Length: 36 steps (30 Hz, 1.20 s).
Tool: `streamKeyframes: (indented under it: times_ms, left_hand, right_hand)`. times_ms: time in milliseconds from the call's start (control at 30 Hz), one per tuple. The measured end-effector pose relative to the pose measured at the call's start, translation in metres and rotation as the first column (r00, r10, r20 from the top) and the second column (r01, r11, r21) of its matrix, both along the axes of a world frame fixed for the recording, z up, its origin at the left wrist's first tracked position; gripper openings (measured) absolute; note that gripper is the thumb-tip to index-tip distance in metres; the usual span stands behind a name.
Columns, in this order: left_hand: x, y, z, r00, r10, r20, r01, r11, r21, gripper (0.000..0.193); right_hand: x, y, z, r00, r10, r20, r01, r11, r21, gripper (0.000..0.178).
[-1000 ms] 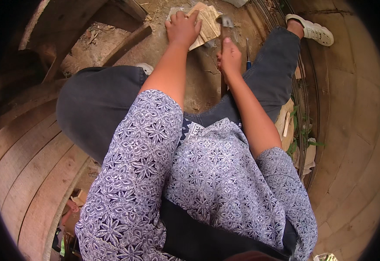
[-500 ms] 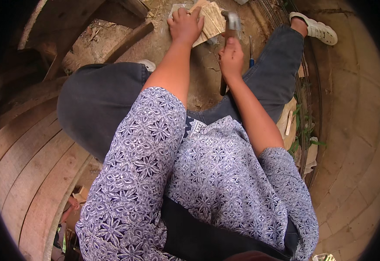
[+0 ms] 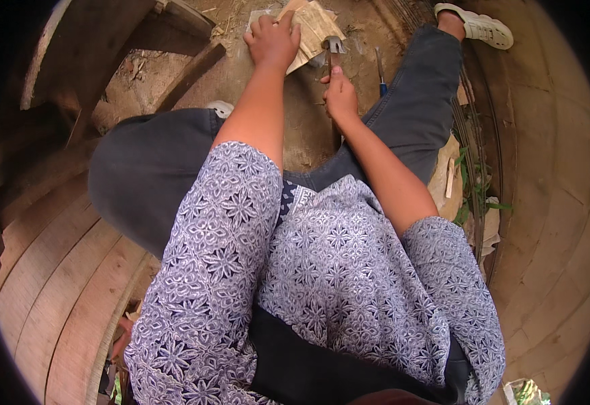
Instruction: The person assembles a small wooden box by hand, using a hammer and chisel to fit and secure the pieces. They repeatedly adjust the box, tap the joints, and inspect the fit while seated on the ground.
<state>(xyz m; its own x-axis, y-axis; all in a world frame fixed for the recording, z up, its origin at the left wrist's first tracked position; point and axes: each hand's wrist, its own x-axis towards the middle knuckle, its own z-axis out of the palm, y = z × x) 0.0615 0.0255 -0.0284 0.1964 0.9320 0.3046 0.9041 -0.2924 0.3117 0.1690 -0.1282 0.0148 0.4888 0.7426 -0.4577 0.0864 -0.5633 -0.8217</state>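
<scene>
My left hand (image 3: 272, 42) rests with spread fingers on the left part of a flat, pale wooden panel (image 3: 316, 32) on the ground. Its fingertips are partly out of sight. In my right hand (image 3: 341, 98) is a claw hammer (image 3: 335, 46), gripped by its handle with the thumb along the shaft. The hammer's metal head is at the panel's lower right edge; I cannot tell whether it touches. A thin tool with a blue handle (image 3: 382, 89), perhaps a chisel or screwdriver, lies right of the hammer, beside my right leg.
Dark timber pieces (image 3: 116, 50) stand at the upper left, above a slatted wooden surface (image 3: 72, 270). Thin rods (image 3: 467, 121) and green leaves (image 3: 467, 175) run along my right leg. Part of another person's arm (image 3: 123, 335) shows at the lower left.
The hammer head, blurred earlier, now shows sharply and sits lower and closer to the panel. My left hand stays on the panel. The whole view has shifted slightly.
</scene>
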Motion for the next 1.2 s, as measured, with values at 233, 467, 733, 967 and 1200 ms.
streamKeyframes:
  times_ms: [233,467,733,967,1200]
  left_hand:
    - [0.002,-0.002,0.008,1.0,0.004,0.001,-0.004,0.998,-0.06,0.041]
    - [0.0,-0.001,-0.002,0.999,0.001,0.046,0.0,0.999,-0.033,0.041]
    - [-0.002,-0.001,0.006,1.0,-0.011,0.003,0.012,0.991,-0.132,0.042]
    - [0.0,-0.002,0.008,1.0,-0.017,-0.01,0.015,0.992,-0.129,0.042]
    - [0.002,-0.002,0.006,1.0,-0.017,0.008,0.017,0.996,-0.085,0.043]
  right_hand:
    - [-0.003,-0.003,0.008,0.998,-0.06,-0.023,0.064,0.933,0.353,0.056]
    - [-0.005,-0.007,0.004,0.98,-0.112,-0.163,0.151,0.955,0.255,0.057]
    - [0.0,-0.001,0.009,0.996,-0.088,0.014,0.088,0.996,0.022,0.06]
    - [0.016,0.017,-0.008,0.979,0.052,0.197,-0.067,0.995,0.074,0.061]
    - [0.022,0.015,-0.011,0.995,0.051,0.085,-0.064,0.986,0.156,0.062]
